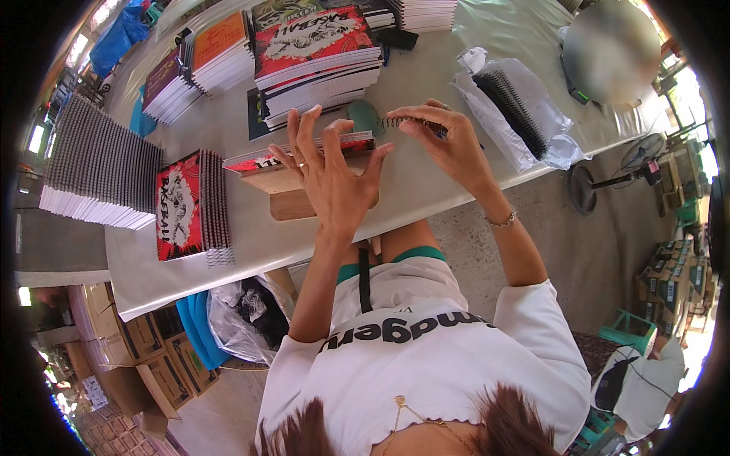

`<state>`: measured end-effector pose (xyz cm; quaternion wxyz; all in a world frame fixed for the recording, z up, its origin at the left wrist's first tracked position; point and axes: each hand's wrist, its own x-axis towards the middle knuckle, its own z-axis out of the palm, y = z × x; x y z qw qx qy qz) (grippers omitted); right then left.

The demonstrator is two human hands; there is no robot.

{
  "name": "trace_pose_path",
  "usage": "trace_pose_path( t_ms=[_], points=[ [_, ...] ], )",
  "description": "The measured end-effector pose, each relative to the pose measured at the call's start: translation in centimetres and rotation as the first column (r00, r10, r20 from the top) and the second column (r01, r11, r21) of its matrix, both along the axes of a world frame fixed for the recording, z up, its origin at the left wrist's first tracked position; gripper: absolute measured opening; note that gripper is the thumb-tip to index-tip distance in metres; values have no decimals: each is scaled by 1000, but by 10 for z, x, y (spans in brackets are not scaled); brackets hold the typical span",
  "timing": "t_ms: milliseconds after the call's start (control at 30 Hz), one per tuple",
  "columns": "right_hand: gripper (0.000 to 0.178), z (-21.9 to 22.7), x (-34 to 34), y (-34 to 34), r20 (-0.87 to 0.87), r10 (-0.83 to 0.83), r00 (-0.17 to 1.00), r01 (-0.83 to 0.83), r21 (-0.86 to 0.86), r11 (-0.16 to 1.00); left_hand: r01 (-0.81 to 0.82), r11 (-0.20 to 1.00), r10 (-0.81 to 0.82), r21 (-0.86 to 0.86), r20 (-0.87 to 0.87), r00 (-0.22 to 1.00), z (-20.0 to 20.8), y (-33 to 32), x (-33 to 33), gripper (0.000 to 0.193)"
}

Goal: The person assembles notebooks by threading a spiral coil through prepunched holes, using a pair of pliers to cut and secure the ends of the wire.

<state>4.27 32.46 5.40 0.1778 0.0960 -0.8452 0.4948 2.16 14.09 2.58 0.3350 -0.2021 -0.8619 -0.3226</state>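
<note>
My right hand (450, 143) pinches a thin dark spiral binding coil (394, 121), whose free end points left toward a small round green object (364, 114). My left hand (328, 171) has its fingers spread over a red-covered book (249, 163), which stands tilted against a brown wooden block (293, 205); whether the fingertips touch the book is hard to see. The coil's tip lies close to the book's right end; I cannot tell whether it enters the pages. Behind the left hand rises a stack of red-covered books (315, 49).
Spiral-bound books stand in a tall pile (103, 163) at the left, beside red bound ones (182, 201). Orange (219, 42) and maroon books (169, 85) lie farther back. More coils (513, 106) rest in plastic at right. A fan (612, 178) stands beyond the table. Another person (646, 380) sits at lower right.
</note>
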Motion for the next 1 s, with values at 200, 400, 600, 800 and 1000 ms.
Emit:
trace_pose_path(
  t_ms=[200, 400, 600, 800, 1000],
  points=[
    [18, 4, -3, -7, -79, -9, 997, 7, -30, 1000, -49, 995, 50, -82, 9, 999, 0, 0, -7, 41],
    [20, 3, -3, -11, -84, 41, 996, -40, 12, 999, -68, 991, 65, -119, -26, 998, 4, -1, -7, 33],
    [18, 4, -3, -14, -121, 95, 988, -100, -31, 995, -41, 990, 37, -135, -27, 999, 4, -4, -9, 32],
    [12, 2, -2, -12, -45, 149, 988, -144, 96, 985, -14, 981, 10, -195, -20, 1000, 11, -8, -8, 29],
    [14, 10, 2, -24, -117, 115, 987, -103, 102, 989, 118, 974, -114, -193, 28, 993, 18, -16, -8, 23]
  ],
)
